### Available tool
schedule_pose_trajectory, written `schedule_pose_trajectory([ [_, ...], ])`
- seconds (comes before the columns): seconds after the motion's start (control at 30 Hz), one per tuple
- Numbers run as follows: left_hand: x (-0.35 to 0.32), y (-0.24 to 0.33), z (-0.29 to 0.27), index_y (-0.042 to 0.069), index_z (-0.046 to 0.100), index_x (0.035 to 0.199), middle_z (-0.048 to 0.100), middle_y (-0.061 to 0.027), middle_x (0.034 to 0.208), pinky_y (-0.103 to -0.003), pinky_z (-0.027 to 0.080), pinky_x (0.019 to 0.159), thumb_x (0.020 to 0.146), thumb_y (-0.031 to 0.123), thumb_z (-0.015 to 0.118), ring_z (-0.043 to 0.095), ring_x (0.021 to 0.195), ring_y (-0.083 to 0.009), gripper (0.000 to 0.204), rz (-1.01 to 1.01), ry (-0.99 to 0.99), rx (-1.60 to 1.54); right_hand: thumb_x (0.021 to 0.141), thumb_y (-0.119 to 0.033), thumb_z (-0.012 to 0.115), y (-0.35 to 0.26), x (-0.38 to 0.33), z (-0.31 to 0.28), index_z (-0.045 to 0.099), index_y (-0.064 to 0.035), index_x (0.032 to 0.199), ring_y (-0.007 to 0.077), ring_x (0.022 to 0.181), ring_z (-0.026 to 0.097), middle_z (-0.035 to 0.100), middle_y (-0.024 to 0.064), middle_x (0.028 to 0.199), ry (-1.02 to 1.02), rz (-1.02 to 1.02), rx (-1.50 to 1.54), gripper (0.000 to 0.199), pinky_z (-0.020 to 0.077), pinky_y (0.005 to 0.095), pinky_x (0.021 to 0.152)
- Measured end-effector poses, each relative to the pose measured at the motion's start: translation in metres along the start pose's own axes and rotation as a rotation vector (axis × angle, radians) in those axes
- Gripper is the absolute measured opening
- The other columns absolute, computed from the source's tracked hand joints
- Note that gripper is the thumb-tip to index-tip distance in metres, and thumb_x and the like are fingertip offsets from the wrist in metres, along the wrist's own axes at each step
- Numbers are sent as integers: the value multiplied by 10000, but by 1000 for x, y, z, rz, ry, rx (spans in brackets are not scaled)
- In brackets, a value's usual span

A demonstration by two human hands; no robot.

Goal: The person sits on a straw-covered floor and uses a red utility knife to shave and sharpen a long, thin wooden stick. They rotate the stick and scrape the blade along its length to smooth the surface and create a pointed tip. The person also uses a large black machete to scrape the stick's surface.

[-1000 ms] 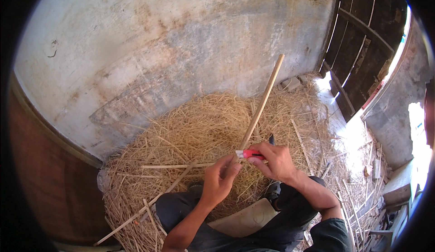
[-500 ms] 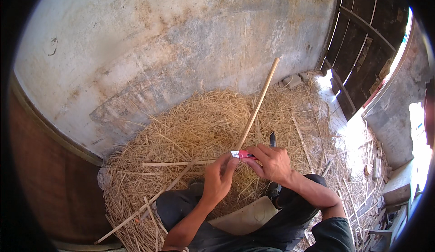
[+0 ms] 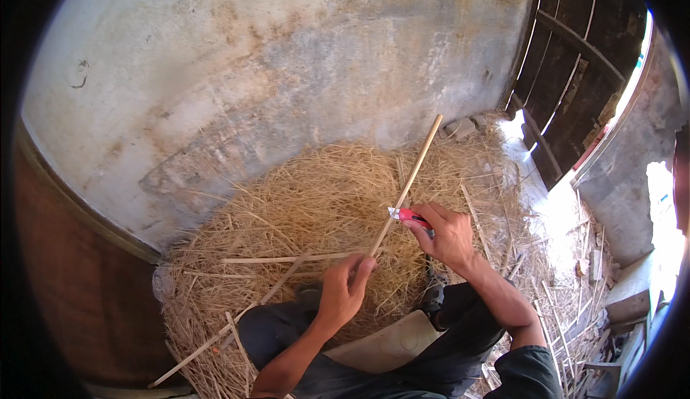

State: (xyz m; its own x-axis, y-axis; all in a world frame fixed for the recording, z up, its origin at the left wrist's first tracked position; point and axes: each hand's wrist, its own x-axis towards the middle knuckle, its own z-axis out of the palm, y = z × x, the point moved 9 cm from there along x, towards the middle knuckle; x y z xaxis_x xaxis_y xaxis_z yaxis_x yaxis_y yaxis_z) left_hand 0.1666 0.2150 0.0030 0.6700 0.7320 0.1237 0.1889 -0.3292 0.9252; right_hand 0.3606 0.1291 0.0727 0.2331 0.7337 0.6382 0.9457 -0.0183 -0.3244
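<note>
A long pale wooden stick (image 3: 413, 175) slants up and away from me, its far end near the wall. My left hand (image 3: 343, 284) is closed round its near end. In my right hand (image 3: 447, 235) is a red utility knife (image 3: 413, 216), gripped with the fingers wrapped over it. The knife's short silver blade points left and lies against the stick, partway along its length. Beyond my left hand, another thin stick (image 3: 266, 260) lies crosswise over the straw. A longer stick (image 3: 208, 343) runs diagonally at the lower left.
Straw and shavings (image 3: 309, 191) cover the floor round my bent legs. A pale board (image 3: 388, 341) lies between my legs. Behind the straw stands a stained wall (image 3: 287, 76); a dark plank door (image 3: 575, 61) is at upper right, a brown panel (image 3: 79, 277) at left.
My right hand has moved the knife up and away along the stick, apart from my left hand. The stick's far end has dropped lower in view.
</note>
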Motion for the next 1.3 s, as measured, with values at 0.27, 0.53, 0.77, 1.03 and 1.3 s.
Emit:
schedule_pose_trajectory([
  [0.27,-22,-16,-2,-16,710,1043,540,-59,664,-345,364,527,1092,326,612,441,554,-121,359,-32,-140,67,1048,-410,652,134,26,-41,805,-111,1090,158,523,613,742,73,738,213,419,-82,338,481,343,477],
  [0.53,-34,-55,-8,41,640,1066,481,51,726,-245,326,502,1152,404,464,350,541,-26,413,-337,-261,-372,1088,-436,559,198,-9,-23,713,-24,1211,245,734,690,763,175,884,120,594,146,456,534,410,706],
  [0.77,-21,-29,-1,62,574,1111,448,41,759,-224,318,476,1170,438,365,322,523,-17,434,-353,-255,-523,1099,-379,552,53,-1,45,709,-66,1224,238,766,702,747,126,845,-390,284,555,372,537,431,703],
  [1.03,-7,-8,6,38,605,1179,444,57,769,-222,303,468,1167,379,402,354,541,-15,398,-280,-221,-602,1045,-339,640,49,-12,51,702,-48,1158,385,770,707,714,171,822,-507,267,106,318,556,466,692],
  [1.3,-1,2,14,24,609,1205,437,58,768,-219,311,506,1163,362,432,356,569,-18,384,-107,-175,-495,959,-225,754,-31,-2,0,700,-63,1144,264,720,726,730,104,978,-100,-135,359,251,589,362,630],
])
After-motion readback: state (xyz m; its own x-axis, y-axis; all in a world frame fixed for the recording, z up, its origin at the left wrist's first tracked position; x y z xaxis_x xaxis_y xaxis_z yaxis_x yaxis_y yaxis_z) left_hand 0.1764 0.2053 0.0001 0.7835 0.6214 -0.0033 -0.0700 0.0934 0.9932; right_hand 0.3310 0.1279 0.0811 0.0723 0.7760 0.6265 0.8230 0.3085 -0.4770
